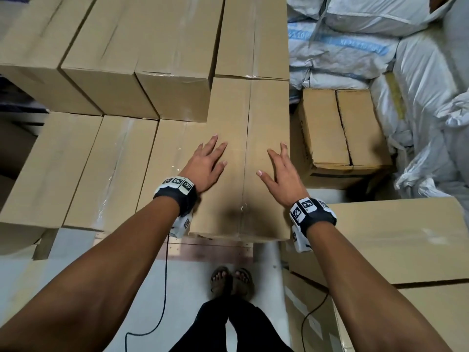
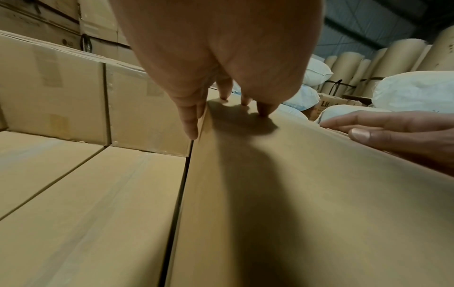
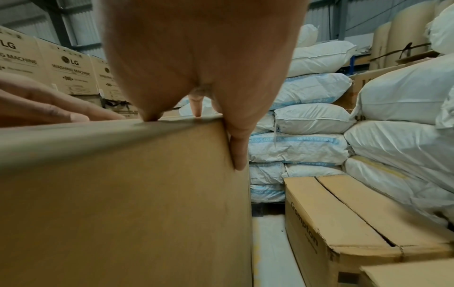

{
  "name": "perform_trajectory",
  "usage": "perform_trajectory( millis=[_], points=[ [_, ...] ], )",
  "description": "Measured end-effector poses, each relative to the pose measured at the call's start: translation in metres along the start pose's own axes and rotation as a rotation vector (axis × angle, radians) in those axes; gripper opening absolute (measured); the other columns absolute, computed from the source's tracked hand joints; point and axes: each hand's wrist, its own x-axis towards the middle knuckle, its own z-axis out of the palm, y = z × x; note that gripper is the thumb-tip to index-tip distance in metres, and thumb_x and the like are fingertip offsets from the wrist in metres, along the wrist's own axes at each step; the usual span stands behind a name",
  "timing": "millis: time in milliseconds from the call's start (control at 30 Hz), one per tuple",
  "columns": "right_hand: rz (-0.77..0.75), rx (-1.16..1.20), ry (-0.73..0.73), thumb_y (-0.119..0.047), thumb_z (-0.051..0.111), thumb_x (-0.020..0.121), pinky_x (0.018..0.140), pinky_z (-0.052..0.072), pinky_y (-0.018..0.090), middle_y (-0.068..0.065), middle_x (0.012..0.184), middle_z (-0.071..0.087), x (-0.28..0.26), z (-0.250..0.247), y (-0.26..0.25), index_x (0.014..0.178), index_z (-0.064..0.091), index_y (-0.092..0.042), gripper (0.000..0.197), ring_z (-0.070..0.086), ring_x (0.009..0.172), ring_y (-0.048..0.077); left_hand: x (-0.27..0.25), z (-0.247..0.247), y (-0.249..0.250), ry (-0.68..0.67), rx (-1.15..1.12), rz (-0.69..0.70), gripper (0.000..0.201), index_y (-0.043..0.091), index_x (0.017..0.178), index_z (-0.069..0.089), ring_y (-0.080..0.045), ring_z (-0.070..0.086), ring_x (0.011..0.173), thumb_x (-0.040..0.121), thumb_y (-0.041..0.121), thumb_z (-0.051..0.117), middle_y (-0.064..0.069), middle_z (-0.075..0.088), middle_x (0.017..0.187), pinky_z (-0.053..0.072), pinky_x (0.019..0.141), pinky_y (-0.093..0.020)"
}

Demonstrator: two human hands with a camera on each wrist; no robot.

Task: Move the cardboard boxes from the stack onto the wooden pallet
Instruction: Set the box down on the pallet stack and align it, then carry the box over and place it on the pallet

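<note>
Both hands lie flat, fingers spread, on top of a long cardboard box [image 1: 248,158] that sits among other boxes; the left hand [image 1: 206,163] is near its left edge and the right hand [image 1: 280,171] at its right edge, one finger dropping over the side, so neither grip pinches anything. This looks like a box being settled or about to be lifted; the next move needs fingers hooked under its ends. Readable writing: "LG WASHING MACHINE" on the far cartons [image 3: 71,73] and "Crompton" on a worn carton [image 3: 343,217].

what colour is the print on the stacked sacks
Light blue bands of lettering on white sacks, clearest in the right wrist view.
</note>
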Motion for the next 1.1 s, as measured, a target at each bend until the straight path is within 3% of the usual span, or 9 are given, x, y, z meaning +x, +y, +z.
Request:
perform_trajectory(
  millis=[100,200,433,733,1100],
  points=[
    [0.010,0.032,-0.035,-0.057,0.053,0.104,0.122,0.033,0.049,-0.006,0.175,-0.013,-0.028,-0.001,-0.004,0.164,0.024,-0.028,0.073,0.030,0.155,0.031,-0.028,-0.003,0.011,-0.015,-0.014,-0.044,0.059,0.021,0.165,0.028,-0.033,0.024,0.157,0.110,0.040,0.041,-0.006,0.008,0.175,0.026,0.127,-0.045],
    [-0.007,0.064,-0.059,-0.052,0.055,0.104,0.121,0.033,0.047,-0.005,0.176,-0.010,-0.065,0.000,-0.005,0.164,0.025,-0.026,0.071,0.029,0.156,0.027,-0.064,0.000,0.022,-0.029,-0.014,-0.075,0.059,0.021,0.165,0.027,-0.033,0.031,0.155,0.110,0.039,0.040,-0.004,0.006,0.175,0.033,0.124,-0.047],
    [0.039,0.119,-0.082,-0.045,0.061,0.104,0.124,0.025,0.044,-0.002,0.176,-0.010,-0.128,0.004,-0.003,0.165,0.026,-0.024,0.074,0.021,0.159,0.027,-0.129,0.009,0.032,-0.038,-0.055,-0.100,0.059,0.021,0.165,0.028,-0.034,0.034,0.153,0.110,0.036,0.044,-0.004,0.006,0.175,0.034,0.123,-0.046],
    [0.100,0.103,-0.103,-0.036,0.063,0.104,0.125,0.024,0.044,0.011,0.175,-0.007,-0.134,0.006,-0.026,0.164,0.028,-0.024,0.071,0.027,0.156,0.037,-0.146,-0.003,0.029,-0.077,-0.062,-0.155,0.060,0.016,0.162,0.034,-0.037,0.030,0.155,0.106,0.024,0.055,-0.010,0.013,0.174,0.026,0.127,-0.044],
    [0.113,0.061,-0.094,-0.031,0.059,0.107,0.123,0.027,0.043,0.016,0.175,-0.006,-0.147,0.011,-0.029,0.162,0.033,-0.021,0.062,0.029,0.155,0.040,-0.163,-0.004,0.049,-0.091,-0.065,-0.174,0.062,0.011,0.162,0.032,-0.035,0.030,0.155,0.105,0.020,0.056,-0.009,0.013,0.174,0.026,0.127,-0.039]
  ],
)
